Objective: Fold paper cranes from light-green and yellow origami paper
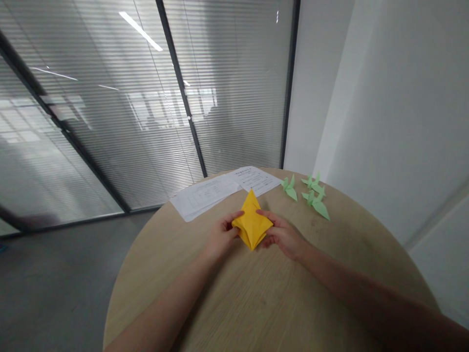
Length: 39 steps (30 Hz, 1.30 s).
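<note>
A folded yellow origami paper [252, 222], diamond-shaped with a point at top and bottom, is held up between my two hands over the table. My left hand [223, 232] grips its left corner, thumb on the near face. On the other side my right hand [282, 233] pinches the right part, thumb resting on the front face and the other fingers behind or below. The layers part a little near the lower edges. Fingers behind the paper are partly hidden.
Under my arms is a round wooden table [249, 303]. Toward its far edge lie printed sheets [205, 195]. Several light green origami cranes [317, 203] stand at the back right. Beyond are a glass partition with blinds [234, 122] and a white wall [399, 107].
</note>
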Motion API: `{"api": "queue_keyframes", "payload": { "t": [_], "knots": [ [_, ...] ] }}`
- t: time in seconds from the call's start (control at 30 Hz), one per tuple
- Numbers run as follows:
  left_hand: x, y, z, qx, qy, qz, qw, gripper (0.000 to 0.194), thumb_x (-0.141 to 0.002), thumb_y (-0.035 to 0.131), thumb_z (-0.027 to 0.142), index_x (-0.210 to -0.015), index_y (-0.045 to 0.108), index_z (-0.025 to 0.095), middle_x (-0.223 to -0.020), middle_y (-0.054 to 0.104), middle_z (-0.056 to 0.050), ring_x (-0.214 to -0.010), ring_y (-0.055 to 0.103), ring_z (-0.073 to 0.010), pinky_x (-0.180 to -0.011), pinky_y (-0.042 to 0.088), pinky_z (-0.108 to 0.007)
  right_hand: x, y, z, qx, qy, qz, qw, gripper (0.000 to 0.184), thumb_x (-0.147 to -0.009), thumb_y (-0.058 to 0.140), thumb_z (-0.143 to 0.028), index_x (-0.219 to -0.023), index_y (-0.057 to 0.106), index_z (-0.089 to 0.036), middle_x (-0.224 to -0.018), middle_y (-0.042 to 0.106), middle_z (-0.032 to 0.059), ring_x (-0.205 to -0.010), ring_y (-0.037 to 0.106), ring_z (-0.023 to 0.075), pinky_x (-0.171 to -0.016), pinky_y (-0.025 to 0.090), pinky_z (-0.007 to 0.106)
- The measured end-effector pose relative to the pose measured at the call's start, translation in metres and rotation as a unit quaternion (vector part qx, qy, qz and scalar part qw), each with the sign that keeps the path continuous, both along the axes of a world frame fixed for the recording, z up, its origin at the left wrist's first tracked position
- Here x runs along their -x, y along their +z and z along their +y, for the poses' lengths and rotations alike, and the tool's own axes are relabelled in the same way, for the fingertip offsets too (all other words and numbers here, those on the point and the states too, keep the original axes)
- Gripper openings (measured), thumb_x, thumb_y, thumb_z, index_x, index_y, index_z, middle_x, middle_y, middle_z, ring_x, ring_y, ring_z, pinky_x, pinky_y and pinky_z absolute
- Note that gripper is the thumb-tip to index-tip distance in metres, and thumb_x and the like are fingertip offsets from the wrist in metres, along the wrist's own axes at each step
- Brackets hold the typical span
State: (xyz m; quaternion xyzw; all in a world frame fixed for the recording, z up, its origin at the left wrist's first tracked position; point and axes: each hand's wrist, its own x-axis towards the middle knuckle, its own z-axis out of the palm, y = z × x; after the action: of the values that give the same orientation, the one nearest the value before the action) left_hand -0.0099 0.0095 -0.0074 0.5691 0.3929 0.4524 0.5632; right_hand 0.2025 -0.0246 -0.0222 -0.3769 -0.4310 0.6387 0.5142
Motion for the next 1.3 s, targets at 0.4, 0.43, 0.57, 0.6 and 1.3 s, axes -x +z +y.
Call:
{"api": "queue_keyframes", "payload": {
  "t": [0.4,0.43,0.57,0.6,1.3],
  "knots": [
    [0.001,0.003,0.001,-0.036,0.026,0.026,0.999,0.049,-0.069,0.072,0.017,-0.118,0.075,0.015,-0.114,0.079,-0.012,-0.102,0.074,-0.0281,-0.095,0.057,-0.044,-0.004,-0.01,0.006,-0.026,0.014,0.009,1.0,0.068,-0.069,0.068,-0.019,-0.136,0.062,-0.03,-0.128,0.071,0.0073,-0.085,0.072,0.0199,-0.056,0.054,0.025],
    [0.001,0.004,0.001,-0.04,0.03,0.032,0.998,0.048,-0.07,0.071,0.017,-0.118,0.075,0.015,-0.113,0.079,-0.012,-0.102,0.074,-0.028,-0.095,0.057,-0.044,-0.004,-0.011,0.006,-0.029,0.017,0.003,0.999,0.067,-0.07,0.068,-0.02,-0.136,0.061,-0.03,-0.127,0.071,0.0071,-0.084,0.072,0.0194,-0.057,0.053,0.025],
    [0.0,0.006,-0.002,-0.076,0.055,0.053,0.994,0.04,-0.075,0.071,0.018,-0.115,0.076,0.015,-0.116,0.079,-0.013,-0.103,0.074,-0.0279,-0.098,0.057,-0.045,-0.004,-0.013,0.006,-0.032,0.019,-0.019,0.999,0.068,-0.067,0.065,-0.018,-0.134,0.061,-0.03,-0.121,0.072,0.0049,-0.079,0.07,0.0175,-0.058,0.053,0.026],
    [0.0,0.007,-0.002,-0.084,0.058,0.056,0.993,0.039,-0.075,0.07,0.017,-0.114,0.076,0.015,-0.117,0.079,-0.013,-0.104,0.074,-0.0279,-0.099,0.057,-0.045,-0.004,-0.013,0.006,-0.032,0.018,-0.021,0.999,0.069,-0.066,0.064,-0.017,-0.133,0.061,-0.03,-0.12,0.072,0.0045,-0.078,0.069,0.0174,-0.058,0.053,0.026],
    [-0.006,0.019,-0.03,-0.285,0.012,0.157,0.945,0.04,-0.105,0.046,0.044,-0.114,0.078,0.02,-0.124,0.076,-0.013,-0.113,0.07,-0.0265,-0.096,0.058,-0.043,0.003,-0.015,0.006,-0.057,-0.048,-0.048,0.996,0.035,-0.081,0.077,-0.049,-0.105,0.068,-0.026,-0.107,0.075,0.0052,-0.097,0.071,0.0255,-0.08,0.057,0.035]
  ]
}}
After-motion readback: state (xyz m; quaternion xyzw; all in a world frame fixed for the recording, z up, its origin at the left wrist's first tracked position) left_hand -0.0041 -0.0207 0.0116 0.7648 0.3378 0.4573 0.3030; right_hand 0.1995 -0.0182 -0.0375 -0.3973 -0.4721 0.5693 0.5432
